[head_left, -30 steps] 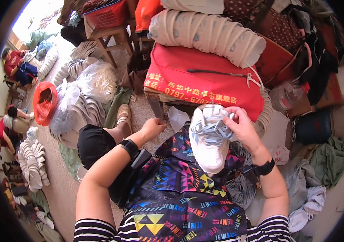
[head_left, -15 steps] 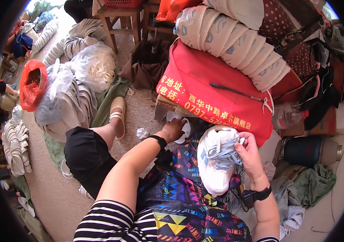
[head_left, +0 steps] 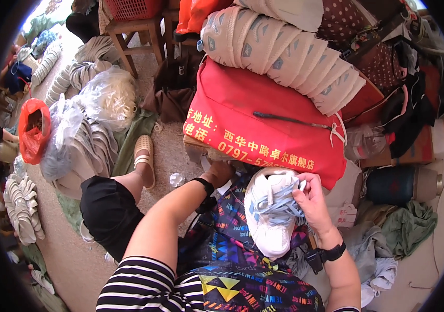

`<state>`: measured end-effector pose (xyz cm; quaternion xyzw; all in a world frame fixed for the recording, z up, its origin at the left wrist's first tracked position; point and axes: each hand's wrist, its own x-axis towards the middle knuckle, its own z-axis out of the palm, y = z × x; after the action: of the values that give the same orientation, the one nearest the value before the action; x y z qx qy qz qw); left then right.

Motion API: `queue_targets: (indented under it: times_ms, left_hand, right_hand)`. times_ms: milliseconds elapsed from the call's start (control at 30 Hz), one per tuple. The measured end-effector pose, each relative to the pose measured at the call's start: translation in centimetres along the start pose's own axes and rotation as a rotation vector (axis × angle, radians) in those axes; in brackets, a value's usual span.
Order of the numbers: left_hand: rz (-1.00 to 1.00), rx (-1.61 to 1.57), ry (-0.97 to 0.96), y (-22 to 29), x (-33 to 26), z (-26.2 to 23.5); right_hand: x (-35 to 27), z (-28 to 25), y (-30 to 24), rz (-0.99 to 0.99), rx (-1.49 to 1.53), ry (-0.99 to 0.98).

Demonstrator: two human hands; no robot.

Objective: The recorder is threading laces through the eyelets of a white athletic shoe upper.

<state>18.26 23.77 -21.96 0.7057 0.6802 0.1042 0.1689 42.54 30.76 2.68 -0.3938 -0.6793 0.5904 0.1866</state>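
Two hands are at work over a colourful patterned apron [head_left: 248, 281] on the person's lap. The right hand [head_left: 313, 203] is closed on a white sneaker [head_left: 270, 210]; its fingers pinch the pale blue laces [head_left: 279, 205] near the shoe's opening. The sneaker lies on the lap, sole down, between the two forearms. A black watch [head_left: 331, 253] sits on the right wrist.

The left hand [head_left: 221, 171] reaches forward to the lower edge of a big red bag [head_left: 253, 119]. Its fingers go under that edge and are hidden, so I cannot tell if they grip something or stay loose. A scrap of white paper [head_left: 206, 165] shows just beside it. A black band [head_left: 203, 185] is on this wrist.

The red bag has rows of yellow printed signs along its lower part and a dark strap across the middle. On top of it rests a long row of beige shoe parts [head_left: 284, 57], pressed together.

To the left, clear plastic bags [head_left: 105, 99] hold pale soles, hard to make out through the plastic. An orange plastic bag [head_left: 32, 130] lies further left, near the rim. One foot in a beige sandal [head_left: 144, 158] rests on the floor. A wooden stool [head_left: 133, 31] is cut off at the top edge.
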Motion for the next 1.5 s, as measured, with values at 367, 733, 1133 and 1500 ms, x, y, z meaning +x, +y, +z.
queue_targets:
  times_ms: [367,733,1133,1500]
  left_hand:
    - [-0.178,0.371,-0.317,1.5,-12.1,-17.7]
    - [-0.213,0.217,0.534,10.9,-19.1,-31.7]
    - [0.298,-0.002,0.744,16.2,-17.0,-30.7]
    - [0.001,-0.590,0.821,14.0,-11.9,-24.2]
  right_hand:
    - [0.0,-0.2,-0.6,-0.024,0.179,-0.049]
    - [-3.0,9.3,-8.5,-0.091,0.215,-0.593]
    - [0.8,7.3,-11.9,0.024,1.100,-0.469]
    - [2.5,-2.2,-6.1,0.344,0.991,-0.228]
